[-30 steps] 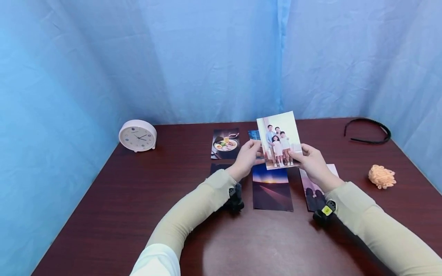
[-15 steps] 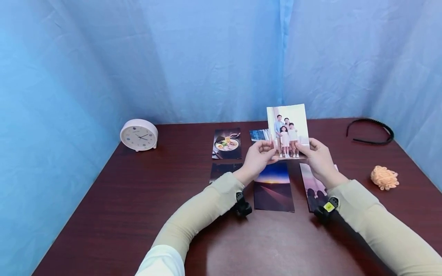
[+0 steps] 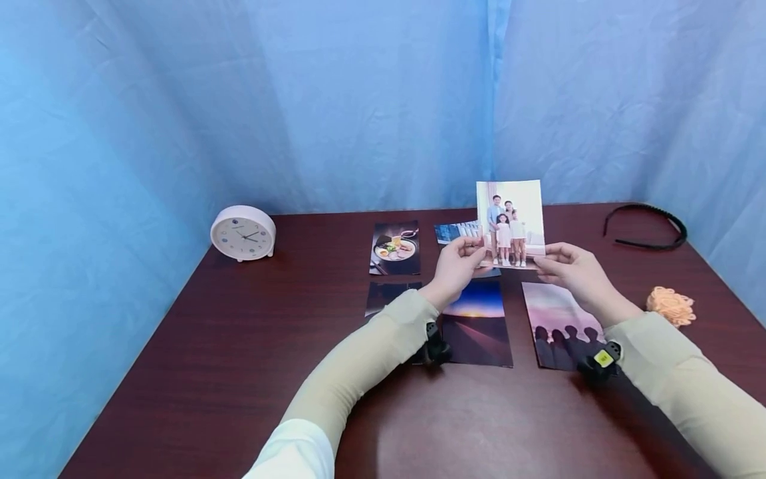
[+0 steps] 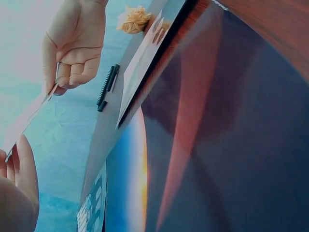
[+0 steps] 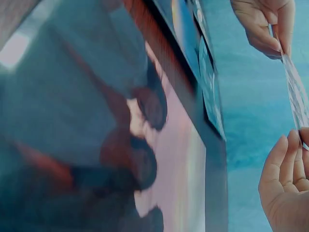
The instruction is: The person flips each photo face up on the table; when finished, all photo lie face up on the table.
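Both hands hold a family photo (image 3: 528, 206) raised above the table, its picture side facing me. My left hand (image 3: 455, 269) pinches its lower left edge between thumb and fingers. At the lower right corner, my right hand (image 3: 577, 274) pinches it likewise. Beneath lie other photos: a ramen photo (image 3: 395, 249), a blue photo (image 3: 453, 233) partly behind the left hand, a dark photo (image 3: 384, 294) mostly covered by the left arm, a sunset photo (image 3: 477, 332) and a silhouette photo (image 3: 559, 336). In the left wrist view, the held photo (image 4: 29, 116) appears nearly edge-on.
A white round clock (image 3: 243, 233) stands at the table's back left. Toward the back right lies a black headband (image 3: 652, 245), with a peach yarn-like bundle (image 3: 670, 306) nearer, beside the right forearm. Blue curtains (image 3: 371, 106) hang behind the brown table (image 3: 251, 372).
The held family photo has moved right and slightly up, and now stands straighter. Both hands moved right with it, uncovering more of the silhouette photo and the blue photo.
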`<state>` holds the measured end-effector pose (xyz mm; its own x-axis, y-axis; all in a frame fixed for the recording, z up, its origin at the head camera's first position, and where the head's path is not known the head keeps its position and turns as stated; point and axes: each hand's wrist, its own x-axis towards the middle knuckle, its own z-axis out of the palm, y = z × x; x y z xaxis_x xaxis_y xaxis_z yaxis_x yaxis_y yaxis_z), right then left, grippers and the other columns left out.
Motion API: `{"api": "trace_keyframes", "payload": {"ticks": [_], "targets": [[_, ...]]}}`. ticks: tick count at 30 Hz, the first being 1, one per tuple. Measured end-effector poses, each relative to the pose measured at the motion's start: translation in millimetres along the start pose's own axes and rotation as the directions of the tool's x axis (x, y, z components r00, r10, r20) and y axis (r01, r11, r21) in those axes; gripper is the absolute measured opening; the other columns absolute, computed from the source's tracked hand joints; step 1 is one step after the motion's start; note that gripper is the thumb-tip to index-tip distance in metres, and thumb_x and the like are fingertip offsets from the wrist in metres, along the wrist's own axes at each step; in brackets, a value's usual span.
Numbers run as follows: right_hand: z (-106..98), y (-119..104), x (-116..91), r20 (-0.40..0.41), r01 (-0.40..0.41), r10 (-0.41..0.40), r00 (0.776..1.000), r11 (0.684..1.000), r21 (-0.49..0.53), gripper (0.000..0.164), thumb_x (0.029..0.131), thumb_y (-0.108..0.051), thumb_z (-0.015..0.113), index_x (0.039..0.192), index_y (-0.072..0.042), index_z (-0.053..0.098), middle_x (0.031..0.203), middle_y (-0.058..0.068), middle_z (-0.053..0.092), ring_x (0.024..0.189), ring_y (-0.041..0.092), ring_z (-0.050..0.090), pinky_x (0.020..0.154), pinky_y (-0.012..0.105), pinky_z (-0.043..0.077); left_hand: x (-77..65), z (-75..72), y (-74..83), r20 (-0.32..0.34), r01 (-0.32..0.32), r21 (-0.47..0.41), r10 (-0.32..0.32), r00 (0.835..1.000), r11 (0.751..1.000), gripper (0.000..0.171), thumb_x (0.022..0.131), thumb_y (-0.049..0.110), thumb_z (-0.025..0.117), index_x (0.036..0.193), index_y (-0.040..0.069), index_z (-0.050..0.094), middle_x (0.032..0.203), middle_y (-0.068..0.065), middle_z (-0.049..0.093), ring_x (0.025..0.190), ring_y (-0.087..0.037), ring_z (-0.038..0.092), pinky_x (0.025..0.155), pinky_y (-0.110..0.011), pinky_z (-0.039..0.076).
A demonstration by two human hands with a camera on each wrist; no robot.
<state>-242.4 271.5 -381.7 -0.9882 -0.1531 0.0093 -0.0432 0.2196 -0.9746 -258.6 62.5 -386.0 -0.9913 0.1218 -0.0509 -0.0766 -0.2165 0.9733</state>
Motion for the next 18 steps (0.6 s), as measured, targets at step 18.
{"api": "trace_keyframes", "payload": {"ticks": [18], "targets": [[-43, 12, 23, -0.116, -0.107, 0.077, 0.990, 0.952, -0.287, 0.047, 0.096, -0.024, 0.055, 0.123, 0.013, 0.044, 0.080, -0.014, 0.061, 0.070, -0.007, 0.059, 0.068, 0.021, 0.056, 25.8, 49.4, -6.4, -0.099, 0.137, 0.284, -0.113, 0.989, 0.949, 0.046, 0.086, -0.003, 0.064, 0.130, 0.008, 0.057, 0.079, -0.014, 0.067, 0.083, -0.031, 0.070, 0.064, -0.026, 0.057]]}}
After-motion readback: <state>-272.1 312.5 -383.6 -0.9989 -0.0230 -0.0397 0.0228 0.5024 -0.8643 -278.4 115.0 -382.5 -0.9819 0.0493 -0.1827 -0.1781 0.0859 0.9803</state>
